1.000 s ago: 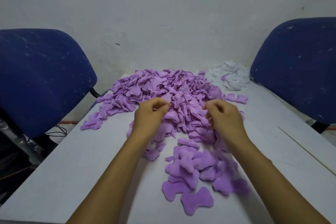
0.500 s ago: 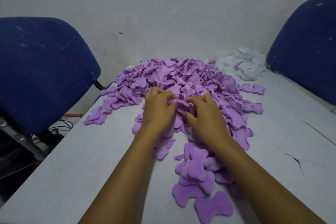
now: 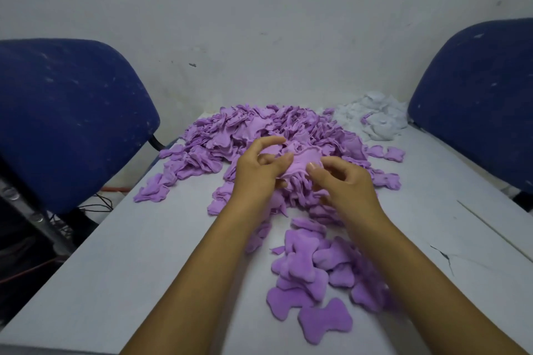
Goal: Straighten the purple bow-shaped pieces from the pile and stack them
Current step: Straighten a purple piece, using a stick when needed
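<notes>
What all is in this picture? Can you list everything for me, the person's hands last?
big pile of bow-shaped pieces: too many to count, purple, far middle of the table
held piece: one, purple, lifted over the pile's near edge, between both hands
near heap of flattened pieces: several overlapping, purple, near side of the table
white scraps: one heap, white, far right corner of the table
table: one, pale grey
chairs: two, dark blue, one left, one right
wall: whitish, behind the table
left hand: pinches the held piece's left side
right hand: pinches its right side
</notes>
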A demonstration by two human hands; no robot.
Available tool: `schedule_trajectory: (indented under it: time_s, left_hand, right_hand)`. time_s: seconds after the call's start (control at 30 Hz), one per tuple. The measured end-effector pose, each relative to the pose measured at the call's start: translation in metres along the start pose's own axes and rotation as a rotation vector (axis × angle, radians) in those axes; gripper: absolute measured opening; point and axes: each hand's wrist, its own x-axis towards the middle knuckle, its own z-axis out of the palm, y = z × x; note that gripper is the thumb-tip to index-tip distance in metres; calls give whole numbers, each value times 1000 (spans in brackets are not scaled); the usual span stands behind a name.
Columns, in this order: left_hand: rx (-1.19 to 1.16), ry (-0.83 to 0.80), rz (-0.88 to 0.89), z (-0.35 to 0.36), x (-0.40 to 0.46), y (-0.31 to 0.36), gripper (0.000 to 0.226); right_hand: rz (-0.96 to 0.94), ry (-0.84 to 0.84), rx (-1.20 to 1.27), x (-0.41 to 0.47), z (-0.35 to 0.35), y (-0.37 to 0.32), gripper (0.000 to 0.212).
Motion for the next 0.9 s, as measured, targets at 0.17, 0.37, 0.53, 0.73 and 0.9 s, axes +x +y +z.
schedule_trajectory:
  time_s: [0.17, 0.37, 0.53, 0.73, 0.9]
  left_hand:
    - [-105, 15, -38, 2, -8, 6, 24]
    - [-66, -16, -1, 0, -10, 9, 26]
    - [-47, 7, -25, 1, -12, 12, 20]
    - [-144, -43, -240, 0, -15, 15, 26]
    - [-153, -89, -421, -6, -17, 15, 28]
  right_hand:
    - [-307, -63, -345, -12, -12, -16, 21]
    - [-526, -164, -697, -21, -16, -24, 19]
    - [-357, -298, -692, -17, -14, -25, 24]
    - [-83, -474, -355, -17, -15, -26, 26]
    - [18, -699, -152, -21, -21, -24, 17]
